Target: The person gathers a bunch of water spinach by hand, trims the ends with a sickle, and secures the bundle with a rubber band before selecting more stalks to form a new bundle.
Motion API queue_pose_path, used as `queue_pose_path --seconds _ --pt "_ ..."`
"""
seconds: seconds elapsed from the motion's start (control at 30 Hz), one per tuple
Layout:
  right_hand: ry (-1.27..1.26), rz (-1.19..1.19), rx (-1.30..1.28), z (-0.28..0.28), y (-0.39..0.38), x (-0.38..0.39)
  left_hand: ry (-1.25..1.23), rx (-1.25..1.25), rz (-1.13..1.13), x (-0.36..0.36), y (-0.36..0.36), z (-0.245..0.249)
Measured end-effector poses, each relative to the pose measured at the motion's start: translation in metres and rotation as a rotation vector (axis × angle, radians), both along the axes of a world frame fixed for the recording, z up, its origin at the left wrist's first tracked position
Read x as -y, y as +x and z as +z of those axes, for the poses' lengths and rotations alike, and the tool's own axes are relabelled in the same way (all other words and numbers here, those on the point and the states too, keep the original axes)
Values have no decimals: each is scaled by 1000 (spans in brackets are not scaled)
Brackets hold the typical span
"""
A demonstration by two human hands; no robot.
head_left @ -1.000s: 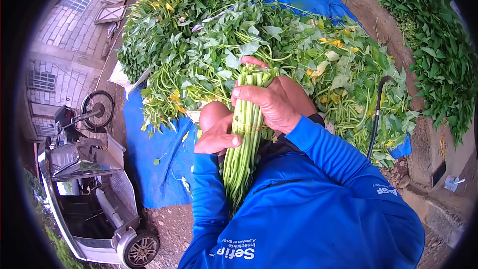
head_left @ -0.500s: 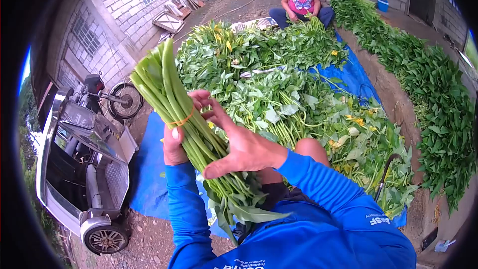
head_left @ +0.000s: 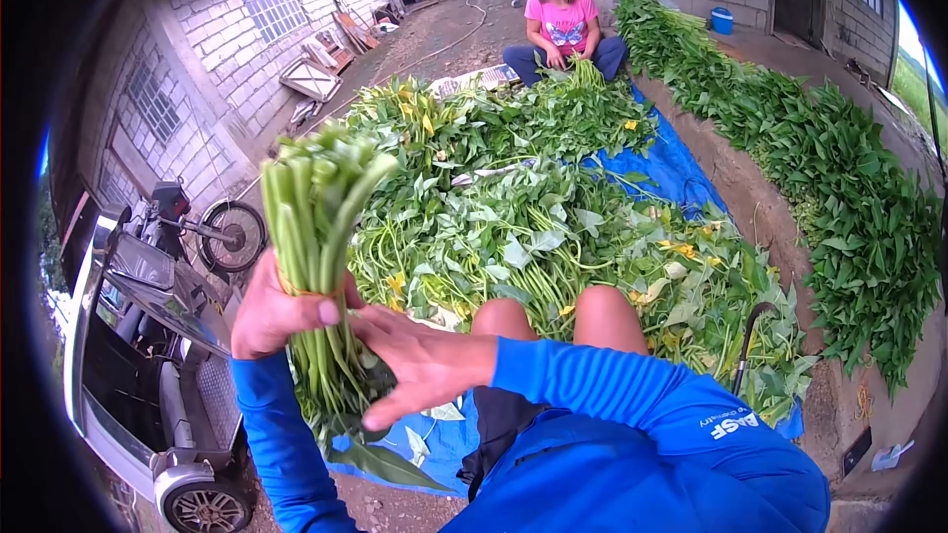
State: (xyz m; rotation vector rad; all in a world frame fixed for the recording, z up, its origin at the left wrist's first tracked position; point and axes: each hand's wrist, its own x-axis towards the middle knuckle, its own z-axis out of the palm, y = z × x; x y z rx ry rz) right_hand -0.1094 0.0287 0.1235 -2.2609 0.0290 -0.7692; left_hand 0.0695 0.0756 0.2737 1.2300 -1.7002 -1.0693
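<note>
A bundle of leafy green stems [head_left: 314, 207] stands nearly upright in front of me, cut ends up and leaves hanging down. An orange rubber band circles its middle. My left hand [head_left: 281, 311] grips the bundle at the band, thumb across the front. Against the bundle's right side, lower down, lies my right hand [head_left: 420, 360], with thumb and fingers spread; its fingertips are partly hidden behind the stems. Beyond my knees a big heap of loose leafy greens [head_left: 464, 207] covers much of the blue tarp [head_left: 706, 163].
A person in a pink shirt [head_left: 563, 25] sits at the heap's far end, hands on greens. Bundled greens [head_left: 790, 138] line the right ledge. At left stand a sidecar [head_left: 148, 365] and a motorcycle wheel [head_left: 234, 237]. A curved dark handle [head_left: 755, 331] rises at right.
The bundle has moved left and lower, and turned from a slant to more upright. Both hands have moved left with it, and the view has shifted slightly.
</note>
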Motion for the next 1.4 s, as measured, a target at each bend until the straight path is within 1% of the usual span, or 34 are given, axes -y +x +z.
queue_pose_path --seconds 0.03,0.07,0.1,0.13,0.17,0.2,0.23,0.27,0.3,0.37,0.47,0.5,0.53,0.63,0.73,0.83,0.87,0.9,0.93,0.97,1.0,1.03,1.1,1.13,1.17,1.23,1.3,1.33,1.4 --pt "-79 -6 -211 -40 -27 -4 147 40 -70 -1 -3 -22" --pt "-66 166 -297 -67 -57 10 305 -64 -78 -3 -7 -61" --pt "338 338 -397 -82 -86 18 459 -173 -79 -2 -16 -109" --pt "578 -13 -570 -105 -121 16 556 -268 -91 1 -28 -155" --pt "766 -136 -481 -139 -149 21 676 -358 -104 0 -42 -196" --pt "924 -296 -237 -170 -169 16 689 -466 -102 1 -59 -227" --pt "960 -400 -60 -172 -191 12 676 -577 -111 8 -76 -248" --pt "1147 -528 26 -145 -202 3 692 -601 -125 15 -88 -258" --pt "1103 -604 143 -138 -208 0 710 -588 -146 20 -96 -264" --pt "1062 -714 241 -115 -204 -3 711 -553 -175 32 -103 -266" --pt "781 -928 281 -116 -177 13 686 -459 -125 36 -106 -278" --pt "811 -943 265 -116 -172 18 677 -422 -116 36 -106 -281" --pt "837 -956 246 -116 -169 26 605 -395 -110 33 -109 -284" --pt "956 -925 177 -112 -166 35 565 -457 -110 29 -104 -294" --pt "1017 -871 147 -113 -163 38 601 -430 -55 26 -99 -302" --pt "875 -981 166 -114 -153 33 606 -412 2 29 -99 -301" --pt "854 -983 162 -112 -152 29 608 -411 16 29 -98 -300" --pt "834 -921 195 -106 -150 27 615 -408 28 27 -98 -300" --pt "811 -862 231 -101 -148 27 605 -456 22 28 -96 -302" --pt "788 -809 268 -98 -145 27 611 -407 -9 30 -98 -300" --pt "604 -780 223 -98 -145 35 616 -358 -41 32 -102 -297" --pt "691 -770 328 -99 -145 38 621 -309 -71 33 -104 -294" --pt "850 -716 547 -101 -140 49 706 -512 -75 37 -97 -289" --pt "740 -856 657 -104 -140 56 730 -594 -84 36 -92 -290" --pt "823 -954 518 -104 -151 55 763 -675 -95 33 -87 -291" --pt "845 -884 112 -108 -153 49 755 -650 -98 37 -82 -291" --pt "833 -887 88 -118 -140 44 748 -615 -95 38 -85 -294" --pt "905 -852 113 -127 -136 47 737 -591 -90 39 -88 -292" --pt "901 -850 81 -131 -138 50 759 -611 -82 41 -86 -295"
